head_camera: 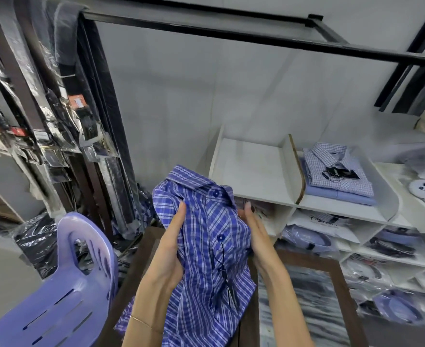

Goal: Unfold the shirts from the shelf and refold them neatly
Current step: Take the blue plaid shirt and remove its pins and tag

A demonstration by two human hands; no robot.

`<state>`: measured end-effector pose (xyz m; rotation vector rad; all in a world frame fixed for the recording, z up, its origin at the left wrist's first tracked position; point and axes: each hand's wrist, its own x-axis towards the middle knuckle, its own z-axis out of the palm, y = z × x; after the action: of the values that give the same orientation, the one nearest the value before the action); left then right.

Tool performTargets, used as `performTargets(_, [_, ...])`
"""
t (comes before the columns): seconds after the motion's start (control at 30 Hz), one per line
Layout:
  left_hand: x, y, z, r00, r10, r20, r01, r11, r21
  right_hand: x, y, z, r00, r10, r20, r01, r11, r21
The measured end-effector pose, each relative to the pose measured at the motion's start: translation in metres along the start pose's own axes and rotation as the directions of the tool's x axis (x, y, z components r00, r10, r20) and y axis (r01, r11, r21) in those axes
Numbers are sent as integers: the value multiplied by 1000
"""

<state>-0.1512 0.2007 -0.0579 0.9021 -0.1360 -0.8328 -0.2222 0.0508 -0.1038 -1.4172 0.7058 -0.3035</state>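
A blue plaid shirt [206, 246] with dark blue buttons is held up, collar at the top, over a dark wooden table [336, 276]. Its lower part hangs crumpled toward me. My left hand [171, 244] grips the shirt's left side, thumb on the front and fingers hidden behind the cloth. My right hand [256, 229] presses straight fingers against the shirt's right side; its thumb is hidden. To the right, two folded shirts [339, 174] lie stacked on the white shelf [251, 169], a checked one on top with a black tag.
A purple plastic chair [63, 284] stands at the lower left. Belts in plastic sleeves [56, 108] hang on the left rack. Lower shelf compartments [371, 249] hold bagged shirts. A white handheld device [424, 191] lies at the far right. A black bar [231, 33] runs overhead.
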Motion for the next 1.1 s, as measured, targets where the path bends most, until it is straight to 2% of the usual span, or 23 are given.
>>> performTargets(0.07, [-2,-2,5,999,-19,36,20,1000,-8,6,4,-1,989,105,106,-115,989,96])
performTargets(0.17, [-4,-5,11,998,-11,64,11,1000,0,6,7,-2,953,259,155,-286,940,185])
performTargets(0.27, [-7,-5,18,997,21,71,-21,1000,9,2,2,0,930,289,227,-341,908,244])
performTargets(0.33, [-9,-4,24,996,54,75,-54,999,-2,-1,-4,-4,935,225,274,-306,901,307])
performTargets(0.43, [-14,-5,35,993,85,83,-88,996,29,-8,-20,-19,940,5,341,-175,867,468])
performTargets(0.53, [-22,-3,45,992,70,110,-82,991,108,-22,-44,-53,960,-162,229,17,849,529])
performTargets(0.6, [-25,2,49,991,66,115,-88,975,202,-39,-64,-82,975,-200,96,140,892,429])
performTargets(0.7, [-32,14,61,982,114,153,-160,927,338,-79,-94,-126,971,-236,-27,238,966,102])
performTargets(0.77, [-36,23,75,966,150,211,-226,889,399,-108,-112,-151,954,-295,-50,288,950,-119])
performTargets(0.83, [-38,33,93,950,197,244,-287,860,423,-130,-129,-173,932,-349,-95,314,911,-269])
performTargets(0.93, [-39,45,122,921,232,313,-365,792,489,-157,-147,-202,875,-444,-192,358,862,-358])
performTargets(1.1, [-32,65,170,880,271,389,-457,708,538,-192,-176,-239,801,-518,-301,433,848,-306])
